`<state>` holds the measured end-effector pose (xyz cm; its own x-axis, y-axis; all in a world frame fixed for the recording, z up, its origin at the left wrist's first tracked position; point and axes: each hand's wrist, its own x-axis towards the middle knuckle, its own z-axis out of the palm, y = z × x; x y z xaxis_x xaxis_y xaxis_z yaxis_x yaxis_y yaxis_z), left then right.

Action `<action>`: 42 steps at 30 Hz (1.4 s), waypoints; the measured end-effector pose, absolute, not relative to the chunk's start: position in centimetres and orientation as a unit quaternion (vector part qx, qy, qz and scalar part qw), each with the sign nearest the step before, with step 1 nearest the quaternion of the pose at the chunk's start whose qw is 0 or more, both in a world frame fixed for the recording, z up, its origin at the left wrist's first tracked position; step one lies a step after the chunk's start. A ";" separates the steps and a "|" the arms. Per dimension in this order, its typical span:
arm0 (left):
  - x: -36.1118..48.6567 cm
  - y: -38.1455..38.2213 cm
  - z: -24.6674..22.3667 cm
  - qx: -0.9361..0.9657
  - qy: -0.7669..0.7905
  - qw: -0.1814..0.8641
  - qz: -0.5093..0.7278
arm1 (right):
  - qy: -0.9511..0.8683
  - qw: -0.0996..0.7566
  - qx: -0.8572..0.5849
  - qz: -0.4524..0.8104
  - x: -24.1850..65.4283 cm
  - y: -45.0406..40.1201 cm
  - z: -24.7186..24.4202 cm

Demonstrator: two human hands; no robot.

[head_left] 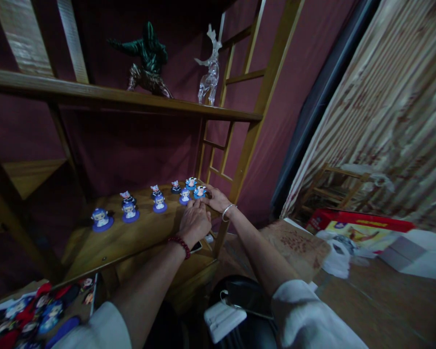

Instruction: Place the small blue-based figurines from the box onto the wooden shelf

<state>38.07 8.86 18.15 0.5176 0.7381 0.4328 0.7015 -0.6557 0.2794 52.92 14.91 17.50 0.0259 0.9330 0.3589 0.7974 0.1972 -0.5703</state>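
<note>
Small figurines on round bases stand in two rough rows on a wooden shelf (pixel 131 242). My right hand (pixel 218 199) pinches at the edge of a pink-and-blue figurine (pixel 199 192) near the shelf's right end. My left hand (pixel 196 220) is palm down in front of it, fingers stretched toward its blue base; whether they touch it is unclear. Just left of these fingertips stands a purple-and-white figurine (pixel 184 196). Another pink-and-blue figurine (pixel 191 182) is behind. Farther left are more purple figurines (pixel 129 211) and dark-based, cat-eared ones (pixel 156 191).
On the upper shelf (pixel 189 106) stand a green-and-bronze statue (pixel 147 63) and a clear deer figure (pixel 210 72). An upright post (pixel 245 165) borders the right side. Many flat figure pieces (pixel 39 310) lie lower left. A white case (pixel 224 321) rests on my lap.
</note>
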 end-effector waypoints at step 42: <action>29.6 3.3 16.9 0.898 0.354 0.013 0.263 | -0.647 0.365 -0.669 0.029 45.2 10.5 18.3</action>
<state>29.62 3.32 16.93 0.6118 0.6417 0.4625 0.6282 -0.7495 0.2090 45.18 10.53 18.34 0.1605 0.8870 0.4331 0.8445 0.1038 -0.5255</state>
